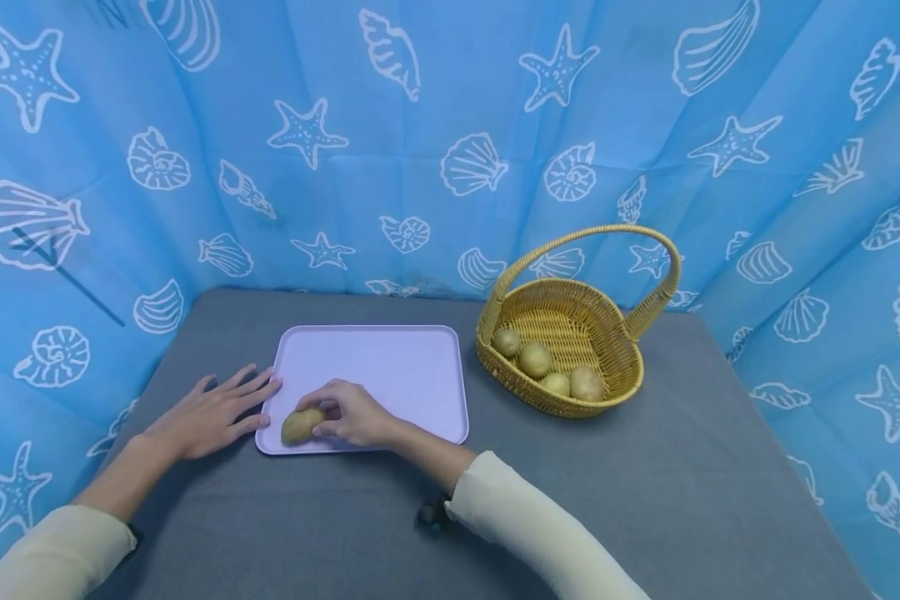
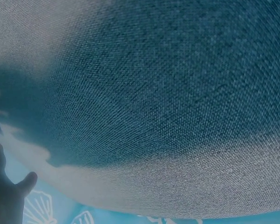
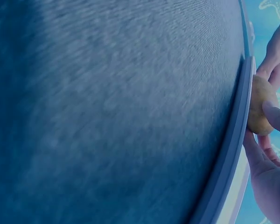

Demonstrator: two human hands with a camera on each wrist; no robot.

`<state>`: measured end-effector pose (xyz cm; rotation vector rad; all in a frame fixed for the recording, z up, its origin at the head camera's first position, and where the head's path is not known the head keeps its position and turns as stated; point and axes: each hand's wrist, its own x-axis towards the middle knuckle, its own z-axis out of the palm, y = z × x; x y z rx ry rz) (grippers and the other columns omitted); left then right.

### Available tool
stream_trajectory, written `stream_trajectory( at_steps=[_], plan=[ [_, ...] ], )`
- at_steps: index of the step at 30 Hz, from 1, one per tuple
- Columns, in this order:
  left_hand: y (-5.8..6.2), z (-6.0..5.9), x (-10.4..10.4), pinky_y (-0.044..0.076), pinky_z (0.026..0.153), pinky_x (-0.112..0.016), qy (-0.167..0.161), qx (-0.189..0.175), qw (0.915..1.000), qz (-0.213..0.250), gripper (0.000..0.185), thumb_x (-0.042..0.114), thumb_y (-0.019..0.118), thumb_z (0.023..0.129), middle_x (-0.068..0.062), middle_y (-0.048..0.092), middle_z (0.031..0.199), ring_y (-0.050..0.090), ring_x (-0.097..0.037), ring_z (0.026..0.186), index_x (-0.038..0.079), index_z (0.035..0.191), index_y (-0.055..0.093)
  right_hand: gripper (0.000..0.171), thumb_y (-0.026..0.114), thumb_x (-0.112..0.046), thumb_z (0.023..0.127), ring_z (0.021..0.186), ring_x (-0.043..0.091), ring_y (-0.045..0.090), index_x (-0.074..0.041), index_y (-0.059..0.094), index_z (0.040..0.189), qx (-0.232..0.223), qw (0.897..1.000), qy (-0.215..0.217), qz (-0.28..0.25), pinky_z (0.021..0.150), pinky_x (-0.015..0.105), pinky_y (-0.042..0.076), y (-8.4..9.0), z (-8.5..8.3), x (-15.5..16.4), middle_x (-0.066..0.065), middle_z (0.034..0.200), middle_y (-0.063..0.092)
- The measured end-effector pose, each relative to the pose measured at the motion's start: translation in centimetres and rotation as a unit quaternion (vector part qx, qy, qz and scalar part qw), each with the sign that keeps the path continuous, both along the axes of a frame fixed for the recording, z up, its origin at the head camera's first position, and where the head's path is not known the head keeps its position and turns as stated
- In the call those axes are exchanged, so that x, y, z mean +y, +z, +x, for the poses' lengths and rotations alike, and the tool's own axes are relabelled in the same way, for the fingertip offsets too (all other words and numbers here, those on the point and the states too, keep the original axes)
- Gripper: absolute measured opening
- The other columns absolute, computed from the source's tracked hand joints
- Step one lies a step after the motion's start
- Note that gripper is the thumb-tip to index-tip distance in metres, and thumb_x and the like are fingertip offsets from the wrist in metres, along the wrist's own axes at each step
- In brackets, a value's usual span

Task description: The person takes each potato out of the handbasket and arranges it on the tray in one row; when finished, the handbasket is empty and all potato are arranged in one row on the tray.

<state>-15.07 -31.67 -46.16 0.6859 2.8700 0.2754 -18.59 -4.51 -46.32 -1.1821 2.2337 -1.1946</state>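
Note:
A brown potato (image 1: 301,426) lies at the near left corner of the lilac tray (image 1: 390,367). My right hand (image 1: 354,414) grips it from the right, thumb on the near side and fingers over the far side. The right wrist view shows the same potato (image 3: 260,105) between thumb and fingers, just behind the tray's rim. My left hand (image 1: 213,412) is spread flat at the tray's left edge, its fingertips touching the rim and its fingers straight. Only a dark part of the left hand (image 2: 7,193) enters the left wrist view.
To the right of the tray stands a woven basket (image 1: 618,379) with a tall arched handle (image 1: 600,229). Several potatoes (image 1: 535,359) lie in it. Grey cloth (image 1: 607,500) covers the table. Blue curtains (image 1: 420,125) with shell prints hang behind and at both sides.

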Motion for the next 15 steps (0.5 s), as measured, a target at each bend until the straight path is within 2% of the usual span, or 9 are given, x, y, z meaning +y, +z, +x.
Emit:
stream_trajectory(
  at_steps=[5,11,15],
  plan=[
    [0.0,0.1,-0.1,0.016,0.105,-0.079,-0.006,0.008,0.9999,0.002,0.063,0.050,0.048,0.102,-0.015,0.032,0.160,0.022,-0.046,0.146,0.016,0.154,0.038,0.040,0.071,-0.001,0.090,0.115,0.008,0.059,-0.006,0.063,0.129,0.015,1.000,-0.006,0.016,0.097,0.014,0.045,0.3,0.5,-0.9,0.006,0.123,0.063],
    [0.0,0.1,0.0,0.016,0.105,-0.079,-0.007,0.013,0.9999,0.004,0.062,0.049,0.048,0.102,-0.016,0.032,0.160,0.022,-0.047,0.146,0.015,0.154,0.039,0.044,0.071,-0.010,0.092,0.121,0.006,0.056,-0.008,0.059,0.135,0.042,0.998,0.018,0.048,0.102,0.014,0.039,0.7,0.5,-0.8,0.002,0.131,0.063],
    [0.0,0.1,0.0,0.016,0.105,-0.079,-0.004,0.011,0.9999,-0.001,0.063,0.050,0.047,0.102,-0.016,0.032,0.159,0.022,-0.048,0.145,0.015,0.154,0.039,0.049,0.071,-0.015,0.093,0.127,0.011,0.055,-0.009,0.056,0.139,0.033,0.997,0.039,0.057,0.105,0.018,0.039,1.8,0.3,0.5,0.003,0.139,0.059]
  ],
)
